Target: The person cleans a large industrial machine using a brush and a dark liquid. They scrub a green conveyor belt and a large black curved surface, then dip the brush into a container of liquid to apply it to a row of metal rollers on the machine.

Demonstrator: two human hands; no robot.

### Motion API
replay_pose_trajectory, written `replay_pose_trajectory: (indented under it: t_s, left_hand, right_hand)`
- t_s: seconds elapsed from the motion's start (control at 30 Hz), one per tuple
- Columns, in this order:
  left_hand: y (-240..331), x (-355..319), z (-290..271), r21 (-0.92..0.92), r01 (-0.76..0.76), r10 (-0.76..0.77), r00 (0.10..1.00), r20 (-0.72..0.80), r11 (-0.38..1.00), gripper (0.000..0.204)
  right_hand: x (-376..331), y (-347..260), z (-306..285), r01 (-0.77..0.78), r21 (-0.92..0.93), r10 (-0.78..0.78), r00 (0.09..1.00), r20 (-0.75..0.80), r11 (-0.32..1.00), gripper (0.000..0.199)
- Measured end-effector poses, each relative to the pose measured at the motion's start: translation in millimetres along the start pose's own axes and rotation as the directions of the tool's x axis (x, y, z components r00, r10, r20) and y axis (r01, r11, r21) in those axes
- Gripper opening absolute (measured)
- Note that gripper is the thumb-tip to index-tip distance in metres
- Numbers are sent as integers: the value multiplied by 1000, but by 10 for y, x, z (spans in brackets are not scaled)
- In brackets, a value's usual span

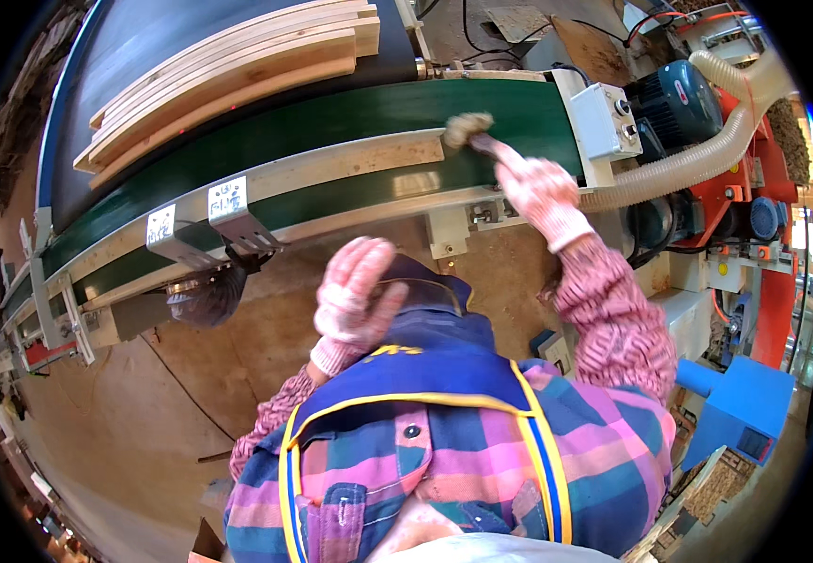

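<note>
My right hand (540,195), in a pale knit glove, is closed round the dark handle of a brush (468,129) with a shaggy, pale head. The brush hangs over the green conveyor belt (514,113), just past the end of a long wooden guide strip (369,159). I cannot tell if its bristles touch the belt. My left hand (356,296), gloved the same way, is held in front of my dark blue apron (439,328). Its fingers are stretched out, and nothing is in it.
Several pale wooden boards (237,75) lie stacked on the dark surface beyond the belt. Two metal brackets (242,220) stick out from the near rail. At right are a white control box (605,122), a green motor (674,101), a ribbed hose (679,164) and a blue box (740,408).
</note>
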State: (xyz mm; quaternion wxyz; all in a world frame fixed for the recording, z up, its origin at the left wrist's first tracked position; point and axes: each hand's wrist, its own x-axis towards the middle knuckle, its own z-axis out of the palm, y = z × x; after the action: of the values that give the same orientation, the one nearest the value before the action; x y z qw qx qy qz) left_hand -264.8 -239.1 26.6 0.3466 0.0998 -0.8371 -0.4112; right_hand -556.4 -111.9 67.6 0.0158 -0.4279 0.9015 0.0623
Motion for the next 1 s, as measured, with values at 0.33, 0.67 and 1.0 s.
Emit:
replay_pose_trajectory:
  t_s: [0.33, 0.67, 1.0]
  left_hand:
    - [-75, -37, -26, 25, 52, -52, 999, -9, 998, 54]
    - [-53, 48, -10, 68, 48, -47, 999, -20, 997, 52]
    - [35, 110, 107, 136, 129, -122, 991, -55, 982, 53]
  right_hand:
    - [99, 55, -209, -32, -133, 64, 967, 246, 991, 47]
    - [777, 610, -160, 214, -58, -202, 965, 164, 975, 42]
    - [1208, 581, -443, 474, -140, -460, 880, 118, 870, 34]
